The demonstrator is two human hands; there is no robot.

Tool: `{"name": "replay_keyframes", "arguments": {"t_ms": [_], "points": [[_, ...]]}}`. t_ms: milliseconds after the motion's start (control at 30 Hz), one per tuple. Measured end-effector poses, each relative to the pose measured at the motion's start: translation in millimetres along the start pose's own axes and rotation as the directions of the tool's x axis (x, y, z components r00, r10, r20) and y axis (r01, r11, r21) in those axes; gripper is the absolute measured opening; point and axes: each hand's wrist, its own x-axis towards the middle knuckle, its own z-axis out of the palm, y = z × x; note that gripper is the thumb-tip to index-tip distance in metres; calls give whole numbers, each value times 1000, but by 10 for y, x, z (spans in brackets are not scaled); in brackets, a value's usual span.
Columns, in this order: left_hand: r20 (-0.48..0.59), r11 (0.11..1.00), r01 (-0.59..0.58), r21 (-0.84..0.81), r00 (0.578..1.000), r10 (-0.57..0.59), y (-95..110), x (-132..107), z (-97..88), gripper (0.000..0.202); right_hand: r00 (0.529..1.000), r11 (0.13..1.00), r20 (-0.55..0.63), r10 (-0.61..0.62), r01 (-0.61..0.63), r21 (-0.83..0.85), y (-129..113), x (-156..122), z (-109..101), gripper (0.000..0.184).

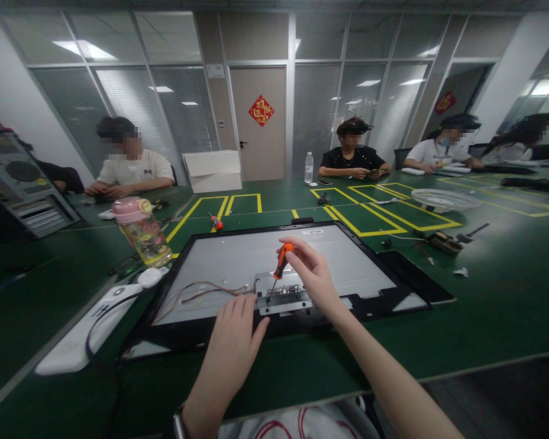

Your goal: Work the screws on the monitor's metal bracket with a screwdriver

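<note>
A flat monitor panel point(229, 250) with a black frame lies back side up on the green table. Near its front edge sits a metal bracket point(263, 310) with screws and connector ports. My right hand point(315, 274) grips the orange and black handle of a screwdriver point(282, 262), whose tilted shaft points down at the bracket's left part. Whether the tip sits in a screw cannot be made out. My left hand point(238, 329) rests on the front frame, left of the bracket, its fingers stretched out flat. Thin cables point(205, 289) run across the panel to the bracket.
Left of the panel are a white power strip point(89, 329) and a pink-lidded bottle point(141, 235). A red-handled tool point(216, 223) lies behind it. To the right are a black flat piece point(416, 277) and a small device point(443, 241). Several people sit across the table point(498, 305).
</note>
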Motion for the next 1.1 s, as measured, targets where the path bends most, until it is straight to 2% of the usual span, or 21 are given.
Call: {"name": "replay_keyframes", "arguments": {"t_ms": [433, 667, 1100], "points": [[46, 1000, 16, 15, 999, -16, 10, 14, -24, 32, 1000, 1000, 2, -8, 8, 3, 18, 3, 5, 27], [27, 1000, 5, 14, 1000, -6, 10, 8, -13, 33, 1000, 1000, 3, -13, 13, -9, 13, 4, 3, 27], [58, 1000, 17, 15, 998, -18, 17, 18, -42, 33, 1000, 1000, 1, -15, 15, 9, 20, 11, 3, 27]]}}
